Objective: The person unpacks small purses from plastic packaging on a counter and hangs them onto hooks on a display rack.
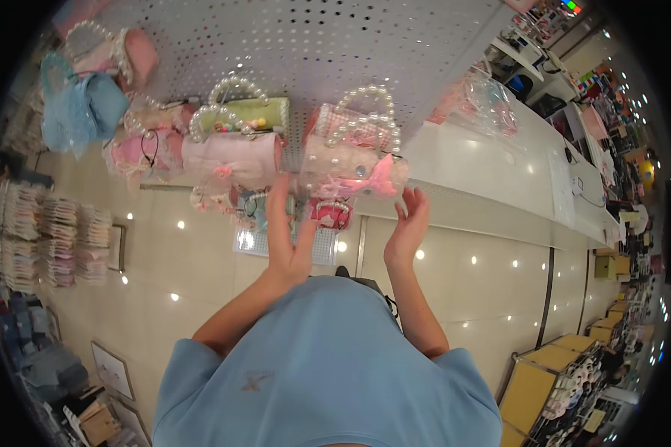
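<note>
My left hand [285, 242] is raised below the shelf edge, fingers stretched up and thumb apart, holding nothing. Its fingertips reach the lower right corner of a pale pink handbag [227, 158] with a pearl handle; whether they touch it I cannot tell. Just under the right end of a pink handbag with a bow [359, 175] is my right hand [408, 232], its fingers loosely curved and apart with nothing in them. Behind these bags stand a green handbag [265, 115] and a pink checked handbag [335, 128], both with pearl handles.
More bags sit at left, among them a blue one [89, 108]. Small bags, one red [332, 214], hang or rest lower down on a perforated shelf [320, 249]. A white shelf [470, 160] runs right, bearing plastic-wrapped items [488, 104]. Packaged goods [52, 238] hang at far left.
</note>
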Motion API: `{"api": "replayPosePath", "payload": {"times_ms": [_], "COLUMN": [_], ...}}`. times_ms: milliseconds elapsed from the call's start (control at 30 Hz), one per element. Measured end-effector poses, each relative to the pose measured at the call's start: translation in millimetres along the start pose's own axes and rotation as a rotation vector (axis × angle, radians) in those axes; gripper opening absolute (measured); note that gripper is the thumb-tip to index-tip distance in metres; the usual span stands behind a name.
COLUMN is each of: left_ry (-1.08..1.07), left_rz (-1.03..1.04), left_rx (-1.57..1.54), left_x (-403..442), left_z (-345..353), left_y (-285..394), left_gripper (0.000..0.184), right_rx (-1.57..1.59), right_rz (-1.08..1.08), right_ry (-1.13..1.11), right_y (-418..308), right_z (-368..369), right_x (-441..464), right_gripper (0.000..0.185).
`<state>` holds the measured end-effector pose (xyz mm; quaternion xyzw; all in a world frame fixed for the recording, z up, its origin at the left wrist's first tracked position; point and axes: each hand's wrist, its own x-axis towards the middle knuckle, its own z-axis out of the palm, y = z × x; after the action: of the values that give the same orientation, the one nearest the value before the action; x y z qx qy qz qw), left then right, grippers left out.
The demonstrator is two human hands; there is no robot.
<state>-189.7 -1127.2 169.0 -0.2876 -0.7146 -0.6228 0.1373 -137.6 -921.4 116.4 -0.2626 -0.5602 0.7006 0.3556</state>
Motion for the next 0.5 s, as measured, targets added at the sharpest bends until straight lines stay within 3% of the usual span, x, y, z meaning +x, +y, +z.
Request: {"api": "replayPosePath", "payload": {"times_ms": [33, 67, 133, 167, 233, 267, 333, 500], "left_ry": [0.005, 0.008, -0.257, -0.262, -0.475, -0.489, -0.839, -0.916], "left_rz": [0.029, 0.017, -0.139, -0.152, -0.610, -0.618, -0.420, -0.333], "left_rx": [0.097, 0.097, -0.003, -0.013, 0.018, 0.000, 0.315, 0.118], "left_x": [-18, -33, -59, -68, -76, -82, -93, -93], "left_z": [-6, -14, -31, -33, -35, -38, -41, -24], "left_y": [0, -8, -24, -29, -36, -45, -60, -69], "left_gripper": [0.052, 0.052, 0.044, 0.044, 0.043, 0.043, 0.049, 0.046], "right_rx": [-0.007, -0.017, -0.129, -0.142, -0.215, -0.233, -0.311, -0.411], "right_rz": [0.167, 0.175, 0.268, 0.275, 0.391, 0.400, 0.419, 0.521], "right_ry": [0.108, 0.105, 0.131, 0.140, 0.083, 0.063, 0.019, -0.121], "right_y": [8, 18, 32, 35, 39, 40, 48, 37], "right_z": [-5, -11, -22, -25, -21, -19, -20, -16], "right_x": [-9, -20, -43, -55, -77, -87, -103, -129], "right_gripper": [0.050, 0.050, 0.047, 0.047, 0.044, 0.045, 0.045, 0.046]}}
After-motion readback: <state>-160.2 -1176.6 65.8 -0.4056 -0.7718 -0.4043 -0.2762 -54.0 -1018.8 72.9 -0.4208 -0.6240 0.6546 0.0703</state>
